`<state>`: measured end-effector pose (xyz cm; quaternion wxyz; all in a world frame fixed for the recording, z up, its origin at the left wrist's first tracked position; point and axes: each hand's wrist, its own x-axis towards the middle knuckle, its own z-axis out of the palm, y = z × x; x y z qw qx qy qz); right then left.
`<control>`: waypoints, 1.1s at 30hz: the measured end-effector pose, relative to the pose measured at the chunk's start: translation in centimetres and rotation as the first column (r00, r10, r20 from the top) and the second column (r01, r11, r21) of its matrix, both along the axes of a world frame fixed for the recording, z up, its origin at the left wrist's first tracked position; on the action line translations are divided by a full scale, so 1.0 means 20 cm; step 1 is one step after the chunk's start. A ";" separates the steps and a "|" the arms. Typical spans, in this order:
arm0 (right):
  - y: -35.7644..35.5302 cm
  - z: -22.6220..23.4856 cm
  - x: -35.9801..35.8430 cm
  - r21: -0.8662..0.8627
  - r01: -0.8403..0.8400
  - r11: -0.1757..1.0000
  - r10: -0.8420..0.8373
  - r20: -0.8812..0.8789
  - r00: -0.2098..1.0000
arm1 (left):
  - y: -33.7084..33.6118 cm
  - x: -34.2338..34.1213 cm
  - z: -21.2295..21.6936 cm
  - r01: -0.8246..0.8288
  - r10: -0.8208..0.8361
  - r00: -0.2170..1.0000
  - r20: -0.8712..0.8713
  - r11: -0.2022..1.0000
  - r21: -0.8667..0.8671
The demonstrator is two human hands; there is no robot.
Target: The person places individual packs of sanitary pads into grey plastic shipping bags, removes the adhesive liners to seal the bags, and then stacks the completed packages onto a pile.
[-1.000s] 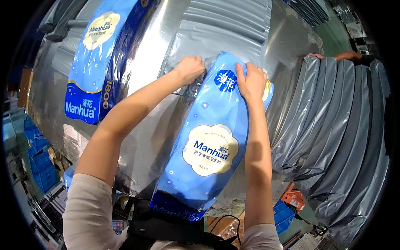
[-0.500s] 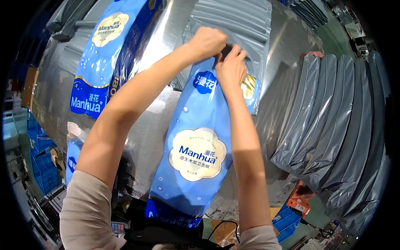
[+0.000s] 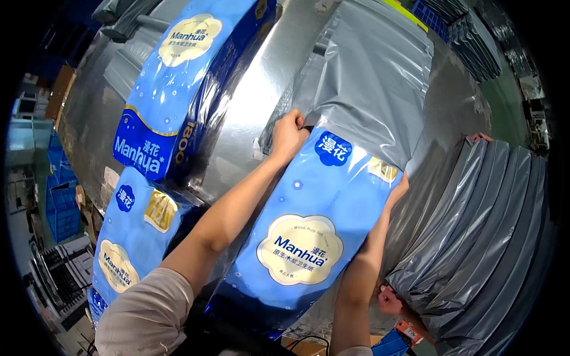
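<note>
Two hands (image 3: 287,137) (image 3: 399,192) flank one pack (image 3: 312,199); two more packs (image 3: 159,89) (image 3: 133,222) lie left.

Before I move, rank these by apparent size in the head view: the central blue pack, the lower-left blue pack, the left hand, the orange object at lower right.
1. Central blue pack
2. Lower-left blue pack, partly hidden
3. Left hand
4. Orange object

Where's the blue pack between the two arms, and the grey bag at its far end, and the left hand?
Blue pack (image 3: 301,237): head view, on the middle of its front.
Grey bag (image 3: 373,80): head view, on its wrinkled middle.
Left hand (image 3: 288,138): head view, on its back.
</note>
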<state>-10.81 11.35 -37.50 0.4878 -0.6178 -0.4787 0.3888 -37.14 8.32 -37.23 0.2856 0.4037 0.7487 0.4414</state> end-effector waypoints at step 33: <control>-2.10 0.45 0.11 -0.460 -0.526 0.715 0.685 0.612 0.395 | -2.10 0.45 0.13 0.568 -0.567 0.797 0.205 0.821 0.065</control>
